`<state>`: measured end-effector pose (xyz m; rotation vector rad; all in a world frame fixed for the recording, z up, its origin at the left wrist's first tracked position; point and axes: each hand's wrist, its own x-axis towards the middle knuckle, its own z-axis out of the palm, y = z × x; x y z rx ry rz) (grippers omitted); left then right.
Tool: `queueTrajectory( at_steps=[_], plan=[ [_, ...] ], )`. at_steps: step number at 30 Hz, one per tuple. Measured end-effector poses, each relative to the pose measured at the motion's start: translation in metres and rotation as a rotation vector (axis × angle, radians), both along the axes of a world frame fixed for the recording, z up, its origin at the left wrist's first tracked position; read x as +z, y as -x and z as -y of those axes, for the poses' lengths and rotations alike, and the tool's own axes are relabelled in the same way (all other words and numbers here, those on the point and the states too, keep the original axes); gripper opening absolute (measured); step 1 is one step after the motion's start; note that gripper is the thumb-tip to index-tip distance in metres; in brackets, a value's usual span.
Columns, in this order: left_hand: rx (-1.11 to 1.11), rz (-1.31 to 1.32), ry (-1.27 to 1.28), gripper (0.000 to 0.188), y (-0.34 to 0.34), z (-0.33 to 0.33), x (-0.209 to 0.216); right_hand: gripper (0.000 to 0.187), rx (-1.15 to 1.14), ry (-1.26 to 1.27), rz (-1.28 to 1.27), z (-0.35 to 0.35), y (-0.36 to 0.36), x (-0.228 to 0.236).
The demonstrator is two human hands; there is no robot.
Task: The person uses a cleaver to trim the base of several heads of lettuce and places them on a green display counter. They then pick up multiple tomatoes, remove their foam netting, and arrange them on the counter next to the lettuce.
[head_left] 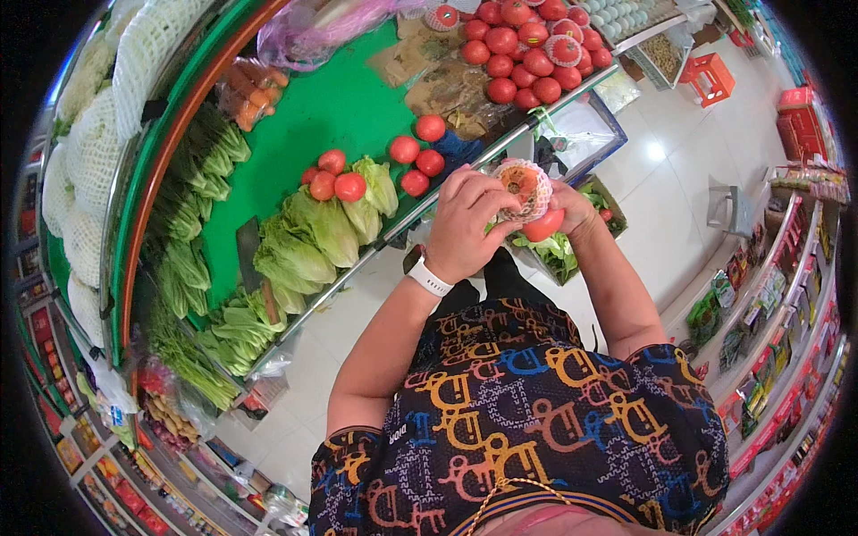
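My left hand [469,219] is closed, its fingers curled on the rim of a whitish-pink foam net sleeve [534,207]. Something reddish-orange shows inside the sleeve; I cannot tell exactly what. My right hand [575,207] wraps the other side, gripping a red tomato [542,226] that sits against the sleeve's lower edge. Ahead on the green counter [295,116] lie loose tomatoes [404,149] in small groups, beside heads of lettuce [304,228]. A large heap of tomatoes [536,62], some in foam nets, stands at the far edge.
Leafy green bundles [183,259] and bagged carrots [250,94] lie at the counter's left. A metal rail [393,230] edges the counter in front of me. Below my hands stands a crate of greens [559,259]. A grey stool [728,210], a red crate [709,79] and packed shelves [769,295] are on the right.
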<state>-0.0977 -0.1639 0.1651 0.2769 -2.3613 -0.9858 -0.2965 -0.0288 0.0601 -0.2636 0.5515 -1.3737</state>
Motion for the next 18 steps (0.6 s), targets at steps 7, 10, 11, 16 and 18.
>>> queueTrajectory(
  at_steps=[7,10,11,16,18],
  plan=[
    [-0.019,-0.158,0.007,0.028,0.014,-0.013,0.013,0.092,-0.099,0.081,0.002,-0.014,0.001,0.017],
    [-0.003,-0.194,-0.004,0.025,0.017,-0.017,0.016,0.092,-0.15,0.066,-0.007,-0.017,-0.001,0.019],
    [0.005,-0.192,-0.009,0.023,0.018,-0.019,0.016,0.091,-0.161,0.073,-0.003,-0.018,-0.001,0.021],
    [-0.012,-0.182,-0.006,0.025,0.021,-0.026,0.008,0.085,-0.244,0.071,0.057,-0.036,-0.007,0.033],
    [-0.018,-0.092,-0.04,0.028,0.02,-0.026,0.008,0.08,-0.287,-0.041,0.087,-0.06,0.003,0.022]
  ],
)
